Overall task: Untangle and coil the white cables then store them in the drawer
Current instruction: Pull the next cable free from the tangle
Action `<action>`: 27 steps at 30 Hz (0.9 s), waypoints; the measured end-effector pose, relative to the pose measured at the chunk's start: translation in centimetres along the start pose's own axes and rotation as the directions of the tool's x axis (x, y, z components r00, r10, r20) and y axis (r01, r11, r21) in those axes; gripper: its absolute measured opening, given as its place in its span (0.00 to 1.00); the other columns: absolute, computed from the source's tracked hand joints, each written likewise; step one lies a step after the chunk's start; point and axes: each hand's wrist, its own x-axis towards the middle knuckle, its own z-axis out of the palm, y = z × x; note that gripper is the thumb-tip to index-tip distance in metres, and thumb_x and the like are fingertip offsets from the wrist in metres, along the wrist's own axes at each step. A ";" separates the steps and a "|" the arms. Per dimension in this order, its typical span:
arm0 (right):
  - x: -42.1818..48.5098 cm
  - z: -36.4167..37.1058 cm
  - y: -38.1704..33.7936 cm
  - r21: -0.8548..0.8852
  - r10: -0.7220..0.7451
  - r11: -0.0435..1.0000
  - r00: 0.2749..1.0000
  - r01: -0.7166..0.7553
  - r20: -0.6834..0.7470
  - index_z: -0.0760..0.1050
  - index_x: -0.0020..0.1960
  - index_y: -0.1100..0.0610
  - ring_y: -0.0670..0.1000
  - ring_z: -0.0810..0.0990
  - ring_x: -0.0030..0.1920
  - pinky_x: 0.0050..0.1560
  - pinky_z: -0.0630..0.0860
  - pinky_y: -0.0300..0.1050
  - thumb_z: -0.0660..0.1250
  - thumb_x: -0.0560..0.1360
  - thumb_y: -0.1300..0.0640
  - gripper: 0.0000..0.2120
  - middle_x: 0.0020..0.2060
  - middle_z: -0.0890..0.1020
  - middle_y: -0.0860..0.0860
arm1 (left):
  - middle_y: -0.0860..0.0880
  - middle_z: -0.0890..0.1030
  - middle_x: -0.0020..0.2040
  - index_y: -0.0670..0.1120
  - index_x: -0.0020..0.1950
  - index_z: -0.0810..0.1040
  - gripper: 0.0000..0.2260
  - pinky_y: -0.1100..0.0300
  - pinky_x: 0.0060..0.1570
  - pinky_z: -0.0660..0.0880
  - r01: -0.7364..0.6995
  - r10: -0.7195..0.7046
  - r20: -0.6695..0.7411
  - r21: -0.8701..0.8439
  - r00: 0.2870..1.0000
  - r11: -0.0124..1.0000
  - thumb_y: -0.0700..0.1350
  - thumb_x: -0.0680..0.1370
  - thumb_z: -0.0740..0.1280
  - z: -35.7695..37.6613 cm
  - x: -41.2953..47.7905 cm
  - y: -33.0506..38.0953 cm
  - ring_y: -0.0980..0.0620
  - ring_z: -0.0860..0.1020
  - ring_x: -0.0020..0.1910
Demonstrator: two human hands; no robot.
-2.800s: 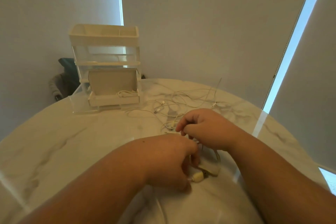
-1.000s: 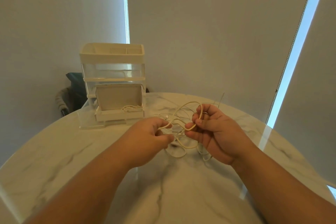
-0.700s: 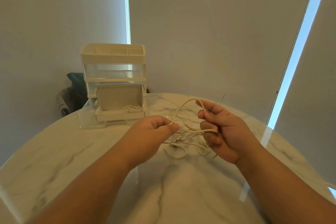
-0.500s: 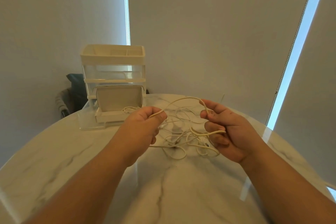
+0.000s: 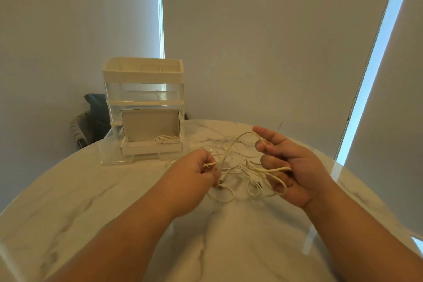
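Far left, behind the table (image 5: 80, 201), a dark chair (image 5: 93, 119). Next, a clear organizer (image 5: 143, 75), bottom drawer (image 5: 151, 149) pulled open, one coiled cable (image 5: 166, 139) inside. Centre: left hand (image 5: 194, 176), fingers curled, pinching a strand of the cables (image 5: 242, 166). Between the hands, that white tangle, partly lifted, partly lying on the marble. Right: right hand (image 5: 295, 171), palm up, fingers curled round two loops. Hands apart, linked by the strands.

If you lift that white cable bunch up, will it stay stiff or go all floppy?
Probably floppy: the white cables sag in loose loops between the left hand and right hand. Likely light, since thin strands hang from a few fingers. They may snag, being tangled together.
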 end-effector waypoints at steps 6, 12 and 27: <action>0.3 0.0 0.4 -0.121 -0.029 0.992 1.000 0.030 0.004 0.76 0.61 0.61 0.44 0.63 0.21 0.21 0.52 0.35 0.61 0.71 0.66 0.19 0.36 0.77 0.54 | 0.53 0.79 0.40 0.50 0.45 0.76 0.11 0.60 0.37 0.71 0.043 -0.044 -0.102 -0.006 0.994 0.999 0.56 0.74 0.71 -1.4 -0.3 0.2 0.56 0.75 0.36; 0.6 0.2 1.3 -0.271 -0.099 0.960 0.990 0.069 -0.099 0.77 0.58 0.61 0.50 0.70 0.27 0.27 0.71 0.43 0.57 0.79 0.71 0.14 0.36 0.77 0.57 | 0.57 0.70 0.27 0.47 0.40 0.75 0.13 0.58 0.35 0.69 0.080 -0.106 -0.158 -0.162 0.982 0.984 0.53 0.80 0.63 -1.6 0.0 0.1 0.55 0.69 0.29; -0.6 -0.3 1.5 -0.921 0.306 0.383 0.951 -0.072 0.053 0.82 0.51 0.60 0.47 0.79 0.36 0.42 0.74 0.45 0.68 0.75 0.66 0.07 0.44 0.86 0.58 | 0.50 0.67 0.30 0.50 0.41 0.76 0.11 0.52 0.32 0.66 -0.282 0.007 -0.534 -0.435 0.845 0.855 0.50 0.82 0.63 -2.8 0.1 0.9 0.49 0.65 0.31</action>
